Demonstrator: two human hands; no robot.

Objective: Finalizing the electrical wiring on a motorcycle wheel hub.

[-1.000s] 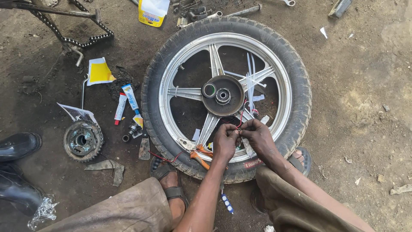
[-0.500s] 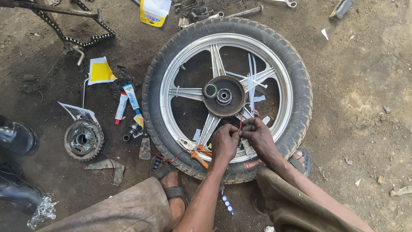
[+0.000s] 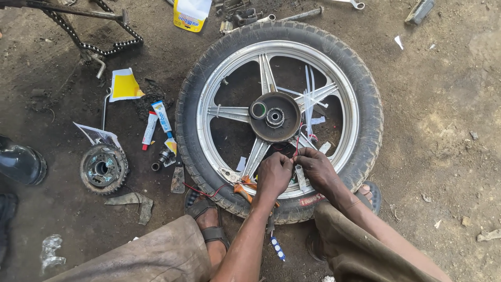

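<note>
Now, your hands sit together at approx 6 o'clock on the motorcycle wheel (image 3: 279,117), which lies flat on the dirt ground (image 3: 443,130); your left hand (image 3: 273,175) is pinched closed on a thin red wire (image 3: 297,143) just inside the rim, and your right hand (image 3: 319,169) is pinched on the same wire right beside it, fingertips nearly touching; the wire runs up toward the dark hub (image 3: 275,117) at centre.

What changed vs. a second ago: very little in the grip; both hands were already bunched at this spot and stay closed there; the wheel hasn't shifted; the black boot (image 3: 21,164) of another person at 9 o'clock of the view has slid further toward the edge. So the fine work on the wire reads as ongoing, not finished, in my judgement.

Around you: orange-handled pliers (image 3: 245,189) lie on the rim just left of your left hand; a sprocket (image 3: 103,168) sits at 9 o'clock off the tyre; two glue tubes (image 3: 156,125) lie between them; a chain (image 3: 94,31) lies at 10 o'clock; your sandalled foot (image 3: 209,219) rests against the tyre at 7 o'clock.
</note>
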